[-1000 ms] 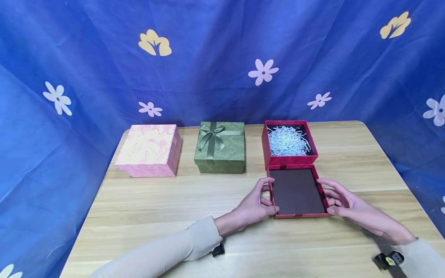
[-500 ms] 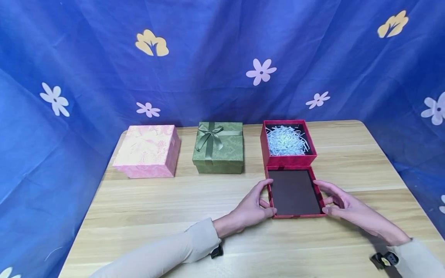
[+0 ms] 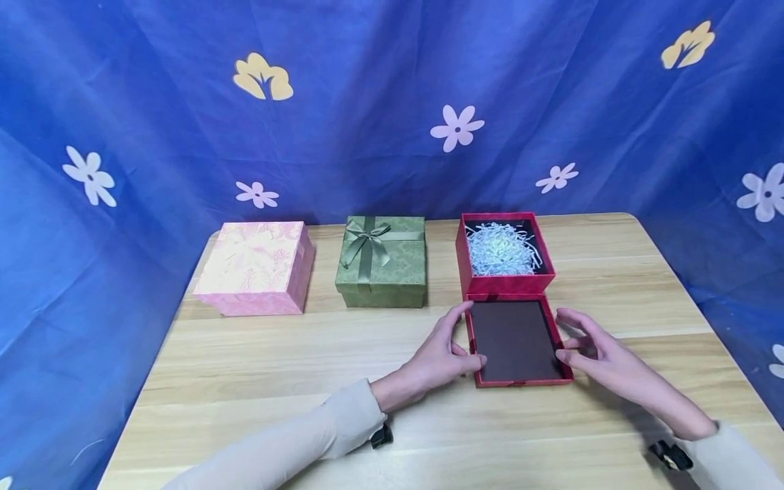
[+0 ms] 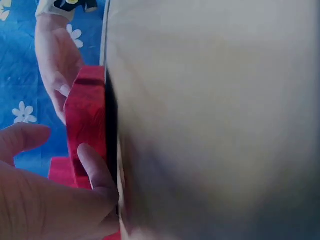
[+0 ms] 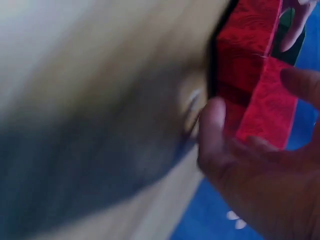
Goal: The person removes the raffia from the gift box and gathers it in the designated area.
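In the head view, a red box lid (image 3: 517,341) lies upside down on the table, its dark inside facing up. Directly behind it stands the matching red box (image 3: 513,284), filled with pale blue paper shreds (image 3: 502,249). My left hand (image 3: 433,354) is at the lid's left side, fingers spread, thumb over the front left rim. At the right side, my right hand (image 3: 615,362) has loosely bent fingers and its thumb at the rim. In the left wrist view, a finger (image 4: 95,167) lies along the lid's red side while the thumb (image 4: 32,136) stands off it.
A green gift box (image 3: 382,262) with a ribbon bow stands left of the red box. Farther left is a pink box (image 3: 254,265) with its lid on. A blue flowered cloth (image 3: 367,102) hangs behind the wooden table (image 3: 294,354).
Both hands have loosened at the lid's sides; the right fingers have moved off its edge and the left thumb has shifted farther back. The lid has stayed in front of the red box.
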The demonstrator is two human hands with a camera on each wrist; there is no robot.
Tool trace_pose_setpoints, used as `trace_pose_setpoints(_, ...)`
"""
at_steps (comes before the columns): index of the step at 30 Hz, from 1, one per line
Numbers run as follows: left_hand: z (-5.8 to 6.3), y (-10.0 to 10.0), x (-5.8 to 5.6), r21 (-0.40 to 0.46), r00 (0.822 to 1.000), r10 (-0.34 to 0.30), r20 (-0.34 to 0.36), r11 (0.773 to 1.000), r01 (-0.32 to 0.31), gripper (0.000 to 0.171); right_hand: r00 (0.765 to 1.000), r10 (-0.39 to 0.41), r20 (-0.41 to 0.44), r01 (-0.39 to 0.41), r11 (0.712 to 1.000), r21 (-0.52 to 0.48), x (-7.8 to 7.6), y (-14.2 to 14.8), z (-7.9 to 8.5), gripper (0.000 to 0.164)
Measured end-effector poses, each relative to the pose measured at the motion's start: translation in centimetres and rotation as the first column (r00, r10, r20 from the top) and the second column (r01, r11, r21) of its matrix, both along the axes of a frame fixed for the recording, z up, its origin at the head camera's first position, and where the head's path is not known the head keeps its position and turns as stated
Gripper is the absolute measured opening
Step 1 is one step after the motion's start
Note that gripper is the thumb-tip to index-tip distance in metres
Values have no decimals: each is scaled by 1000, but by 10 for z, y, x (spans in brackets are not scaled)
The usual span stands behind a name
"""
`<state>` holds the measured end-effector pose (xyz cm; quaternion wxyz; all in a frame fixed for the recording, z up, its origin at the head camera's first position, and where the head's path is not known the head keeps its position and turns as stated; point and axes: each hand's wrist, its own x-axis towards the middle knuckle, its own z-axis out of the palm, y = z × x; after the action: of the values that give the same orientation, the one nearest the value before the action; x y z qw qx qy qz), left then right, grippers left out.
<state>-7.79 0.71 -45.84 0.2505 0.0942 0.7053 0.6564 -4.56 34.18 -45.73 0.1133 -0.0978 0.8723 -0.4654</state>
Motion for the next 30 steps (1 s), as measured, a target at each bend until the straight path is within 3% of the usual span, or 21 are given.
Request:
trace_pose_setpoints(5, 10, 3, -12, -11, 995, 92, -48, 996, -93, 98, 994, -90, -67, 96, 991, 94, -9, -9, 19, 73)
trace_pose_setpoints(12, 19, 17, -36, 29, 979, 158, -125, 987, -156, 109, 960, -203, -195, 206, 979, -7, -35, -22, 43, 65)
trace_pose_setpoints(20, 22, 33, -74, -17, 937, 210, -279, 975, -223, 121, 948, -214, -237, 195, 975, -103, -83, -39, 67, 63)
trace_pose_setpoints(24, 20, 40, -86, -21, 923, 213, -321, 973, -232, 126, 967, -160, -199, 145, 986, -87, -105, -50, 75, 69)
trace_pose_setpoints(30, 13, 50, -95, -72, 930, 179, -322, 974, -213, 134, 997, -75, -6, 74, 996, -49, -130, -61, 84, 81)
